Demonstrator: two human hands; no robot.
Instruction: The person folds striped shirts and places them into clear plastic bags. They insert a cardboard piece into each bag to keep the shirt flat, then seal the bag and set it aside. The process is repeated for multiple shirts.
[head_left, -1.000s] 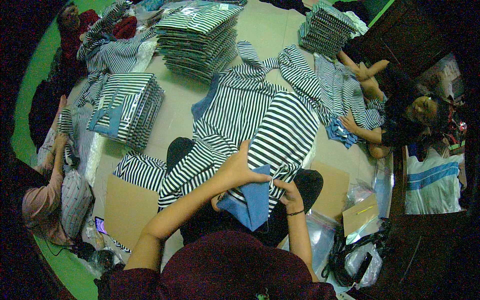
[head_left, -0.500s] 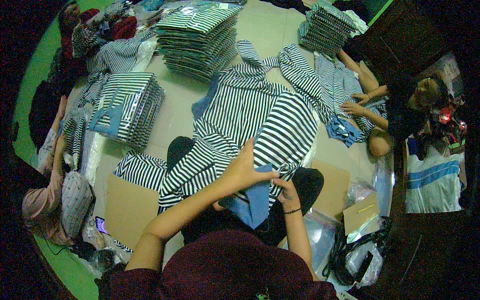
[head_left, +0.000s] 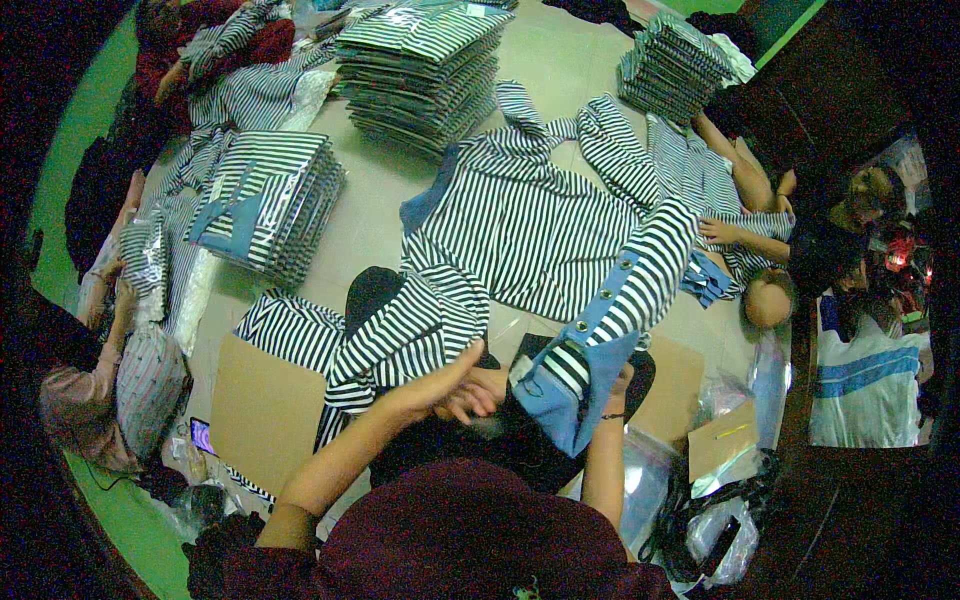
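A black-and-white striped shirt (head_left: 655,265) hangs from my right hand (head_left: 621,385), whose fingers are closed round it near the blue collar (head_left: 578,395). The collar tips toward my lap. Down the shirt's front runs a blue placket (head_left: 603,300) with round fasteners. My left hand (head_left: 460,392) is raised over my lap, fingers apart and a little blurred, with nothing in it. Ahead of my knees another striped shirt (head_left: 530,230) lies spread on the floor. More striped cloth (head_left: 410,330) is bunched beside my left knee.
Tall stacks of bagged striped shirts stand ahead (head_left: 420,85), to the left (head_left: 270,205) and far right (head_left: 675,70). Cardboard sheets lie left (head_left: 265,410) and right (head_left: 725,440), near clear plastic bags (head_left: 640,485). Co-workers handle striped garments on both sides.
The shirt has swung up and right in my right hand, showing its placket and inner collar. My left hand has let go of it and dropped back to the left.
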